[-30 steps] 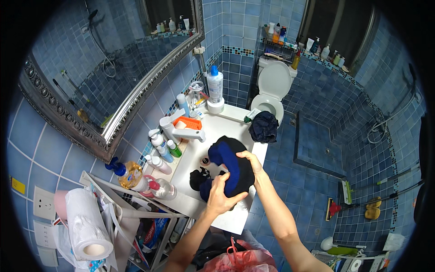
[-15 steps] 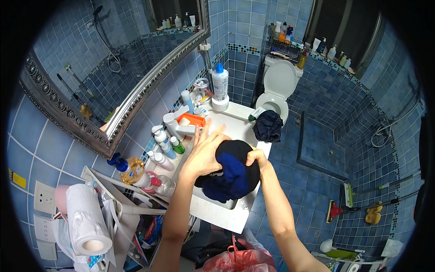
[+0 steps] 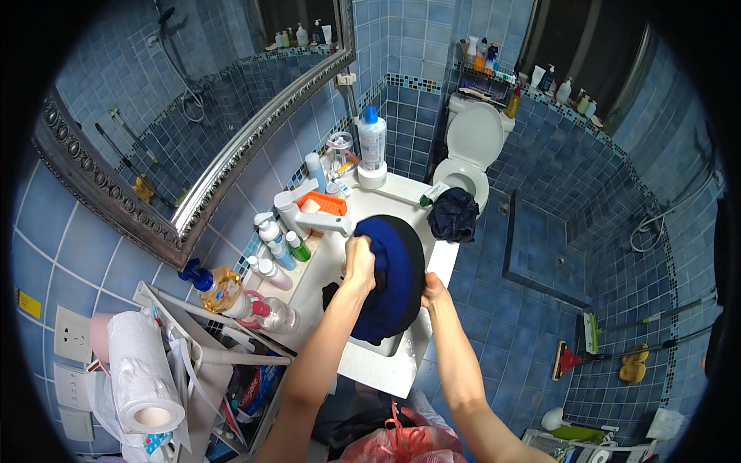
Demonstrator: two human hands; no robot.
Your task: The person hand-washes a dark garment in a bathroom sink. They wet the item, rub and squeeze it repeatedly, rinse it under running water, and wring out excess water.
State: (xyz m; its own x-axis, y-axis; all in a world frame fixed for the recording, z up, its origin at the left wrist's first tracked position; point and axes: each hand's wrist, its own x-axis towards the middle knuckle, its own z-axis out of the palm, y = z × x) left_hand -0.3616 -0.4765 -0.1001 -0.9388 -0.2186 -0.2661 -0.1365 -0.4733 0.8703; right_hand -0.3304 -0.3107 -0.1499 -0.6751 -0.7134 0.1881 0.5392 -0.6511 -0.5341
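Over the white sink basin point(image 3: 328, 251) I hold a piece of blue and black cloth point(image 3: 394, 266), rounded like a hat, with a blue face and a black edge. My left hand point(image 3: 360, 265) is closed on its left side, knuckles up, below the faucet point(image 3: 320, 221). At its right edge my right hand point(image 3: 435, 292) grips the black part; its fingers are mostly hidden behind the cloth. A dark part of the cloth hangs low in the basin. On the counter's far right corner lies a crumpled dark cloth point(image 3: 453, 215), apart from my hands.
An orange soap dish point(image 3: 330, 204) and several bottles point(image 3: 297, 245) line the counter's left side. A tall white bottle with a blue cap point(image 3: 372, 143) stands at the back. Beyond are a toilet point(image 3: 472, 139) and a mirror point(image 3: 231, 116); a paper roll point(image 3: 143, 370) sits at lower left.
The cloth has turned and spread, showing more of its blue face. My left hand has gone from spread fingers to a closed grip on it; my right hand has moved slightly lower.
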